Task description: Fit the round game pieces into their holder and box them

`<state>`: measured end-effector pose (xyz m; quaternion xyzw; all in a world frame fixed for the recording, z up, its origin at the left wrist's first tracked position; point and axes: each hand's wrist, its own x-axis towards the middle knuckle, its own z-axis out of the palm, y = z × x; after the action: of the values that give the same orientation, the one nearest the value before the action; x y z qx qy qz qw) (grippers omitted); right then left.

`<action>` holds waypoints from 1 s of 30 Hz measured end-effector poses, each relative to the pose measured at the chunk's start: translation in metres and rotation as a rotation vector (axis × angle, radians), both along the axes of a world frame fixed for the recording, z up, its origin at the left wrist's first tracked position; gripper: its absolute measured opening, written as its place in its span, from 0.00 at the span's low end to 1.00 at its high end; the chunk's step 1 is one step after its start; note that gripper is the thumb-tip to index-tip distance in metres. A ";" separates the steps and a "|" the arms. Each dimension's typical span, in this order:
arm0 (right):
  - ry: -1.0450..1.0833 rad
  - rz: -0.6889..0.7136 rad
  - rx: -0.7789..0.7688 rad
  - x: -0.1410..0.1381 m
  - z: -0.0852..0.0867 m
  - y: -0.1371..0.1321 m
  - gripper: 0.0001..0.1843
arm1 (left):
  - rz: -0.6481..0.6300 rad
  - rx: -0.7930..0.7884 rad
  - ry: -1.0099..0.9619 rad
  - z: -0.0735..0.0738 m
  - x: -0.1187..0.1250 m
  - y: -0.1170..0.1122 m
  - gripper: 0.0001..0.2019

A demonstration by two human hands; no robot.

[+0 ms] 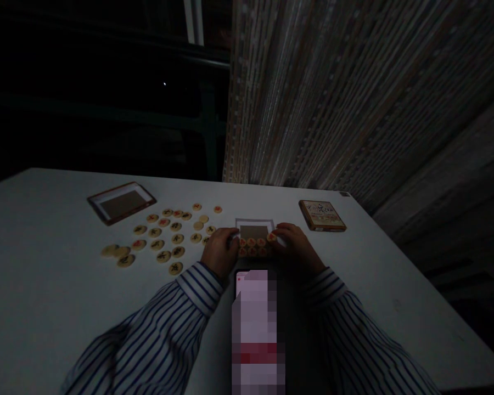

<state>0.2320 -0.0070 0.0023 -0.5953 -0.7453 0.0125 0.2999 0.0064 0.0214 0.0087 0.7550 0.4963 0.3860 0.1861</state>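
A small white-rimmed box tray [254, 224] lies on the white table [45, 258] just past my hands, with several round wooden chess discs [252, 247] packed in its near half. My left hand [219, 251] rests at the tray's left side, fingers curled against it. My right hand [295, 246] sits at the tray's right side, its fingertips pinched on a disc [271, 237] at the tray's right edge. Both arms wear striped sleeves. Many loose discs [164, 236] with red or black characters lie scattered to the left.
A brown box lid [121, 203] lies at the back left. A printed square box [321, 215] stands at the back right near the table's edge. A phone with a lit screen [255, 323] lies between my forearms. A tall stacked wall rises behind.
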 end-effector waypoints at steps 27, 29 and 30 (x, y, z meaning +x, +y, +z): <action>-0.252 -0.053 -0.227 -0.005 0.021 0.006 0.17 | -0.006 -0.044 -0.006 0.001 0.002 -0.001 0.12; -0.258 -0.053 -0.244 -0.004 0.021 0.006 0.17 | -0.003 -0.047 -0.005 0.001 0.002 -0.001 0.12; -0.261 -0.054 -0.252 -0.004 0.021 0.006 0.18 | -0.002 -0.048 -0.005 0.001 0.002 -0.001 0.12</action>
<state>0.2285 -0.0008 0.0237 -0.6444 -0.7543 0.0203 0.1242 0.0083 0.0205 0.0095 0.7499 0.5039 0.3759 0.2059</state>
